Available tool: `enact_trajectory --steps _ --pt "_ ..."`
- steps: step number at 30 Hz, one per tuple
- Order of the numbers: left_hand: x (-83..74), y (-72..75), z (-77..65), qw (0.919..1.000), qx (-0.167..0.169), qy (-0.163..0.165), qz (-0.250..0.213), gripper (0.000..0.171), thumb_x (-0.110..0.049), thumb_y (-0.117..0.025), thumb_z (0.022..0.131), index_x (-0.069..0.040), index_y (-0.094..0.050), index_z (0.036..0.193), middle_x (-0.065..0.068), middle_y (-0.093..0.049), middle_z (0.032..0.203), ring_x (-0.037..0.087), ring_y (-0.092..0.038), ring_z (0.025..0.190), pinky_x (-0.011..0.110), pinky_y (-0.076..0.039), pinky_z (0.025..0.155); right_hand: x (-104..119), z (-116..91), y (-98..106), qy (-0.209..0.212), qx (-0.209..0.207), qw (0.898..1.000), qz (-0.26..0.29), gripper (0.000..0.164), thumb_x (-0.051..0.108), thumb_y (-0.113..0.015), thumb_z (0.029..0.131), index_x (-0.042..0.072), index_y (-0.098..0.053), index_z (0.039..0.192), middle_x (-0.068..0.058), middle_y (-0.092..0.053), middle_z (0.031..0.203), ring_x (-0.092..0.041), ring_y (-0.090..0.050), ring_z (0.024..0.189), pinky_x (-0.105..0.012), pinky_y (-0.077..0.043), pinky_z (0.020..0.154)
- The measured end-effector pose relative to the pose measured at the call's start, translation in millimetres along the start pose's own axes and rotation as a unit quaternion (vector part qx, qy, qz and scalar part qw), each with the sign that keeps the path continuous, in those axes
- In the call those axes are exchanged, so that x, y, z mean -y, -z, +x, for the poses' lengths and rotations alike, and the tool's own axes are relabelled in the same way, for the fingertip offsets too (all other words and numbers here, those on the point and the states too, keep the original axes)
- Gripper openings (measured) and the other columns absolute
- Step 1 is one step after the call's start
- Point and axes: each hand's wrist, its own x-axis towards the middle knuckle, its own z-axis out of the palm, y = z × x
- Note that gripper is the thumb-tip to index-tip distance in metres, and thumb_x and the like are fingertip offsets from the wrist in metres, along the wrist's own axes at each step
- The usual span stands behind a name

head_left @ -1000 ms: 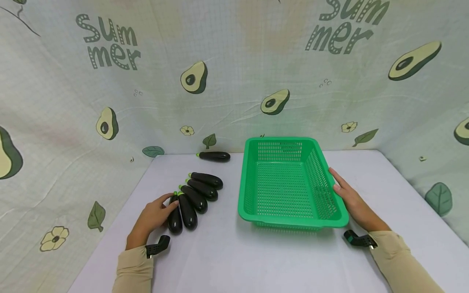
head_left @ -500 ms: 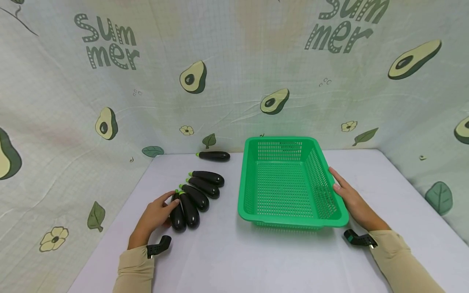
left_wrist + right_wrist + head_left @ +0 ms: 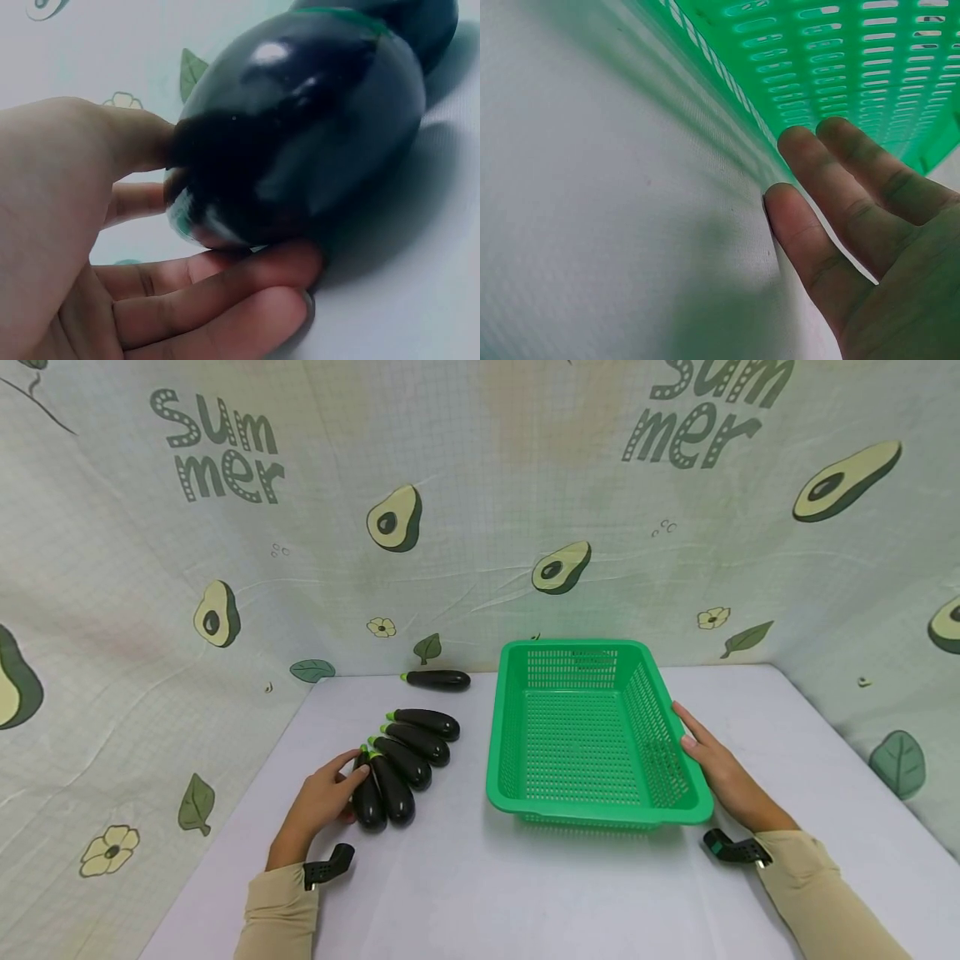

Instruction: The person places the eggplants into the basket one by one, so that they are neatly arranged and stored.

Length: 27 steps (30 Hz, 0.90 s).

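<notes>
Glossy dark eggplants with green stem ends lie fanned out on the left of the table in the head view. My left hand (image 3: 321, 797) holds the nearest-left eggplant (image 3: 369, 800), thumb on one side and fingers curled along its lower side; the left wrist view shows its rounded end (image 3: 292, 127) between them. Another eggplant (image 3: 393, 789) lies against it. On the right, my right hand (image 3: 727, 777) rests against the outer side of a green plastic basket (image 3: 600, 816). Its straight fingers (image 3: 832, 169) touch or nearly touch the slotted wall in the right wrist view.
More eggplants (image 3: 416, 745) continue the fan toward the back. One separate eggplant (image 3: 438, 681) lies at the table's rear edge. A white cloth covers the table (image 3: 480, 893). Behind it hangs a patterned cloth (image 3: 465, 460) with avocado prints.
My left hand has shifted slightly right and forward with the held eggplant, nudging its neighbours right and closer together. The right hand and the basket have stayed in place.
</notes>
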Motion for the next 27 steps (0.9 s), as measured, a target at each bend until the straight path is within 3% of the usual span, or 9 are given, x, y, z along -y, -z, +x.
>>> enact_trajectory --steps 6,14,27 --pt "-2.7 -1.9 1.6 0.9996 -0.013 -0.001 -0.027 0.063 -0.05 -0.055 0.101 -0.019 -0.04 0.154 0.015 -0.065 0.099 0.021 -0.066 0.059 0.034 -0.05 0.061 -1 0 0 0.005 0.002 1.0 0.001 0.057 0.028 -0.029 0.112 0.029 -0.005 0.163 -0.007 0.001 0.168 -0.033 0.005 0.151 -0.061 0.002 0.113" --pt "-5.6 -8.4 4.2 0.9935 -0.01 0.004 -0.113 0.067 -0.049 -0.057 0.1 -0.021 -0.035 0.156 0.021 -0.062 0.111 0.024 -0.068 0.061 0.035 -0.056 0.06 -2 0 1 -0.001 0.002 1.0 0.0 0.057 0.029 -0.03 0.111 0.031 -0.005 0.162 -0.007 0.001 0.168 -0.035 0.004 0.151 -0.064 0.001 0.112" --pt "-9.9 -13.4 5.3 0.9893 -0.038 -0.012 -0.14 0.05 -0.043 -0.053 0.104 -0.03 -0.046 0.152 0.021 -0.062 0.12 0.022 -0.066 0.065 0.034 -0.056 0.062 0 0 1 -0.002 0.003 1.0 0.004 0.057 0.029 -0.03 0.112 0.029 -0.005 0.163 -0.007 0.001 0.168 -0.035 0.004 0.151 -0.063 0.001 0.113"
